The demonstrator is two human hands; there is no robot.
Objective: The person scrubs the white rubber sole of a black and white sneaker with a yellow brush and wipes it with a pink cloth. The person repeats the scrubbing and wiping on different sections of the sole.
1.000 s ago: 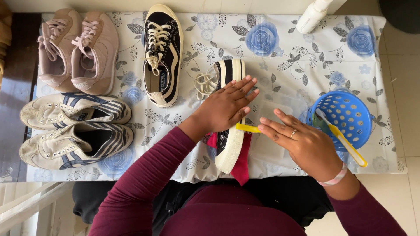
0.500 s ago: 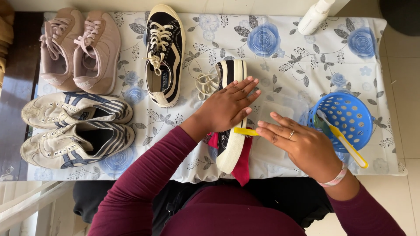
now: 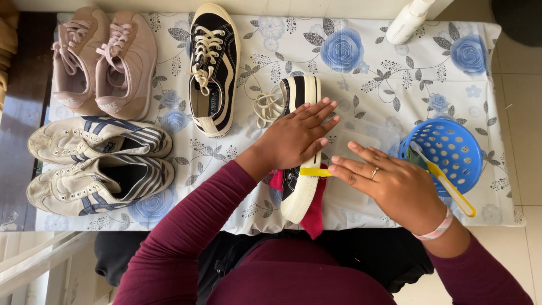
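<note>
A black sneaker with a white sole (image 3: 301, 186) lies on its side at the table's near edge, on a pink cloth (image 3: 314, 220). My left hand (image 3: 296, 135) rests flat on top of it and pins it down. My right hand (image 3: 389, 183) grips a small yellow brush (image 3: 314, 172) whose head touches the white sole. Loose cream laces (image 3: 267, 106) lie coiled just left of the shoe's toe.
The matching black sneaker (image 3: 213, 68) stands upright at the back. Pink sneakers (image 3: 104, 59) and a white striped pair (image 3: 101, 164) fill the left side. A blue perforated basket (image 3: 449, 152) with a yellow-handled brush (image 3: 451, 189) sits right. A white bottle (image 3: 409, 21) stands far right.
My right hand has shifted the yellow brush slightly along the sole. My left hand stays on the shoe.
</note>
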